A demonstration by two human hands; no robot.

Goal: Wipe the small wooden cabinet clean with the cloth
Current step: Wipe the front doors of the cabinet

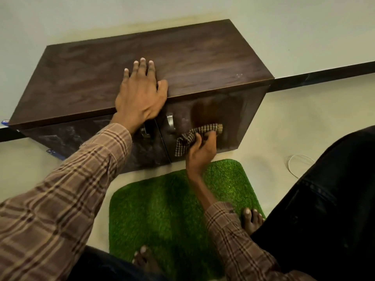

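No readable text, labels, brands or numbers anywhere. Small blue tags (5, 121) stick out at the left edge of the cabinet (142, 74), too small and blurred to show any print.

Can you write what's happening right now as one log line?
step: wiping right door | right hand: holds cloth | left hand: flat on cabinet top

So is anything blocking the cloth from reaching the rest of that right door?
Nothing visible. The right hand already presses the cloth against the right door. Only the door's handle, left of the cloth, sticks out and needs wiping around.
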